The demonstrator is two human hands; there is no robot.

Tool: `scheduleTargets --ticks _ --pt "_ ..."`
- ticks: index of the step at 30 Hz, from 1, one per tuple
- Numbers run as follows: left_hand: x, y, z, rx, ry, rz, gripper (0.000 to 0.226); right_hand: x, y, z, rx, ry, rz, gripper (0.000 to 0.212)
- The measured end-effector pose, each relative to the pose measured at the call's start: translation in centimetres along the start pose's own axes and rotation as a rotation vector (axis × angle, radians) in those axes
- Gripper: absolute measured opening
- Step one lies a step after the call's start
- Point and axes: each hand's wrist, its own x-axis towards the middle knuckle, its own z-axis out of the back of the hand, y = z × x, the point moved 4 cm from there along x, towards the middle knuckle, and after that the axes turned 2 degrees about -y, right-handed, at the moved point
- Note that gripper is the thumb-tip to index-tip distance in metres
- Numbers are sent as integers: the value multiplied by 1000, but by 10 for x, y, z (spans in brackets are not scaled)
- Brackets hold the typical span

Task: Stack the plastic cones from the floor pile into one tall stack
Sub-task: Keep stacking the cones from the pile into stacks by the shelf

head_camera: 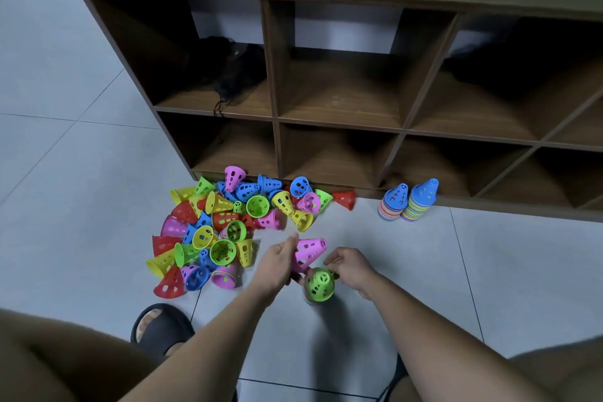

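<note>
On floor (98, 108): one pile (212, 232) of holed cones, two blue-topped stacks (393, 204). One pink cone (308, 253) gripped by left hand (280, 263); green-topped stack (319, 285) pinched by right hand (350, 266).

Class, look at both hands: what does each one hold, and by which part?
The left hand grips a pink cone near its wide end. The right hand pinches the side of the green cone topping the stack.

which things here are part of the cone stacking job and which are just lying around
Job: pink cone in the left hand; green-topped stack held by the right hand; loose cone pile on the floor.
Lying about: wooden shelf; two blue-topped stacks beside it; black sandal; dark bundle in the shelf.
</note>
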Motion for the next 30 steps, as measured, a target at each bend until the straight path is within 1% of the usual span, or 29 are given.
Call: scheduleTargets --ticks 4,7,9,10,12,16,18,19,21,22,23,24,25,28,30 --pt "-7 5 -14 31 34 -5 73 0 -8 -5 -57 -35 -11 9" --pt "-2 13 -16 68 -18 4 81 -4 -11 -5 -85 -55 -30 13" --pt "1 18 -15 72 -50 13 75 -5 -17 -4 -69 -64 -51 17" --pt "1 20 -15 72 -50 22 73 -7 -18 -3 -69 -59 -59 16" --pt "0 24 -13 75 -40 50 72 -9 -18 -3 -74 -38 -53 8" --pt "-7 36 -10 54 -4 110 57 -18 -12 -7 -48 -16 -33 5" --pt "-8 42 -13 67 18 134 55 -25 -3 -4 -22 -34 -7 5" --pt "-8 45 -14 66 20 141 57 -26 1 -4 -5 -44 14 11" --pt "-5 52 -16 27 3 162 64 -34 14 -4 92 -50 -13 23" --pt "-3 54 -16 9 -12 173 68 -37 20 -4 123 -55 -38 38" --pt "-2 55 -17 1 -22 182 72 -38 25 -5 124 -62 -34 53" --pt "-2 56 -18 -4 -25 185 73 -44 33 -6 66 -79 -1 61" --pt "-1 57 -20 -9 -21 186 74 -47 37 -8 16 -95 46 62" --pt "0 52 -21 -10 -29 165 74 -59 45 -12 -94 -139 168 46" --pt "-1 45 -19 17 -37 131 72 -62 49 -11 -135 -195 217 39"
